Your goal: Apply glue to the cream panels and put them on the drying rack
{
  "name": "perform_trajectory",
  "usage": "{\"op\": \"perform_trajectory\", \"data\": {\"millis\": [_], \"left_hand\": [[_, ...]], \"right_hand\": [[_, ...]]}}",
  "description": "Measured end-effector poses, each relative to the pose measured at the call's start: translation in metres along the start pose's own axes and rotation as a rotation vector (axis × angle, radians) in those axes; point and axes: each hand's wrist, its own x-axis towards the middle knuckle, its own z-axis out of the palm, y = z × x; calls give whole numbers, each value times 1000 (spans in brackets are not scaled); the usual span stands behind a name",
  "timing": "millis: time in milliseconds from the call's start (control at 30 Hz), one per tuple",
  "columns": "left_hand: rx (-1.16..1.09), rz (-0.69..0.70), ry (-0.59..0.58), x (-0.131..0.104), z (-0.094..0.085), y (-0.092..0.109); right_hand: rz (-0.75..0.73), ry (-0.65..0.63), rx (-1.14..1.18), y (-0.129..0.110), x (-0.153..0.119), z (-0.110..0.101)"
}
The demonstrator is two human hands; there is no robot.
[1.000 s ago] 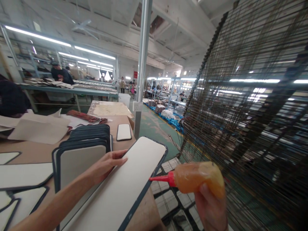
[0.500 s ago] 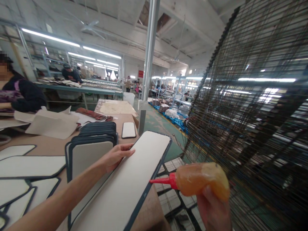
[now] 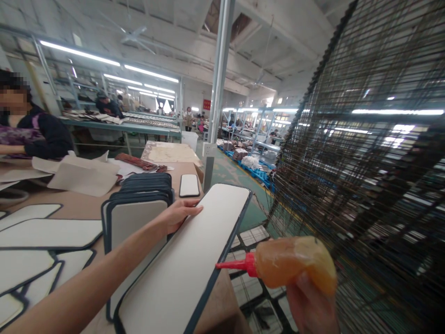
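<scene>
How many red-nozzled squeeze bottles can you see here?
1. The red-nozzled squeeze bottle is in your right hand, pointing left towards the long white panel. I see no others.

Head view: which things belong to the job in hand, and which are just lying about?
In use:
- white panel in left hand
- amber bottle in right hand, red nozzle at the panel's dark edge
- probably the stack of similar panels

Lying about, seemingly:
- pale sheets
- reddish-brown bundle
- small panel, set apart
</scene>
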Motion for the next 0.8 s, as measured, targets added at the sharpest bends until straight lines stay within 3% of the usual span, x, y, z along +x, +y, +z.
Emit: {"op": "perform_trajectory", "data": {"millis": [200, 800], "left_hand": [[2, -12, 54, 7, 6, 7], [33, 6, 63, 38, 8, 19]], "right_hand": [[32, -55, 7, 3, -2, -12], [125, 0, -9, 1, -14, -14]]}}
